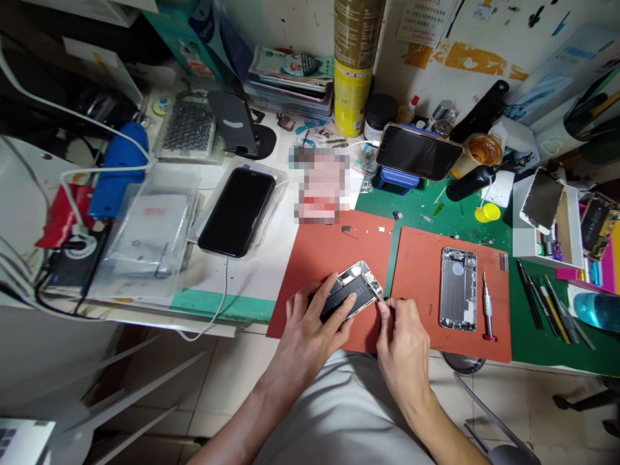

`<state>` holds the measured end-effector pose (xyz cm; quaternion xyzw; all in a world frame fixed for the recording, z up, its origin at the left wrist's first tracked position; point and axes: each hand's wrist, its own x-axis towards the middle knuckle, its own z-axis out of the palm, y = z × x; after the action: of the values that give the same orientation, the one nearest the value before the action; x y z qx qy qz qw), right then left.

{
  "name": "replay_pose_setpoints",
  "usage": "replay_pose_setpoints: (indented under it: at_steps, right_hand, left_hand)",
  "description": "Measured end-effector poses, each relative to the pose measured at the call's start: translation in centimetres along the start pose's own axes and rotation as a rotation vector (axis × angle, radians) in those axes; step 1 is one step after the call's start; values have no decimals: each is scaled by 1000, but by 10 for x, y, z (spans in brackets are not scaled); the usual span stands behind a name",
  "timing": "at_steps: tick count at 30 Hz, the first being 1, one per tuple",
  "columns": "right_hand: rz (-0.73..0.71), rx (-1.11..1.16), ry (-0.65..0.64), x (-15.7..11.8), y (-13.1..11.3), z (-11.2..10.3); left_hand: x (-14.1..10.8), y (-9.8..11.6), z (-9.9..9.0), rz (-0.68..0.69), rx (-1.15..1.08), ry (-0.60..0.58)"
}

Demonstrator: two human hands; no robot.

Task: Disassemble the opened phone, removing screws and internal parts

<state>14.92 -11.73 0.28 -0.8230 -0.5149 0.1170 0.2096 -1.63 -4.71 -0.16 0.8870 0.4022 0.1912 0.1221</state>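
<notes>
An opened phone [352,298] lies at an angle on the left red mat, its black battery and circuit parts exposed. My left hand [310,323] steadies it, fingers spread over its left side and lower edge. My right hand [403,329] pinches a thin metal tool [376,294], whose tip touches the phone's right end. Most of the tool is hidden in the fingers, so its kind is unclear. To the right, a bare phone housing [458,289] rests on the other red mat, and beside it lies a screwdriver [487,309] with a red end.
Small loose parts [347,228] dot the left mat's upper area. A black phone [237,212] lies on a clear case at left; another phone [418,152] leans on a blue stand. Several pens and tools [547,303] lie at right, near a white box [526,242]. A white cable [223,290] hangs over the edge.
</notes>
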Motion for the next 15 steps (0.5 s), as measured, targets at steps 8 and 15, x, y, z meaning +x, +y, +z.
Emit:
replay_pose_setpoints:
  at_steps: [8, 15]
  right_hand:
    - [-72, -24, 17, 2, 0, -9]
    - [-71, -44, 8, 3, -1, -9]
  left_hand:
    - [-1, 0, 1, -11, -7, -2]
    - [0, 0, 0, -17, -5, -3]
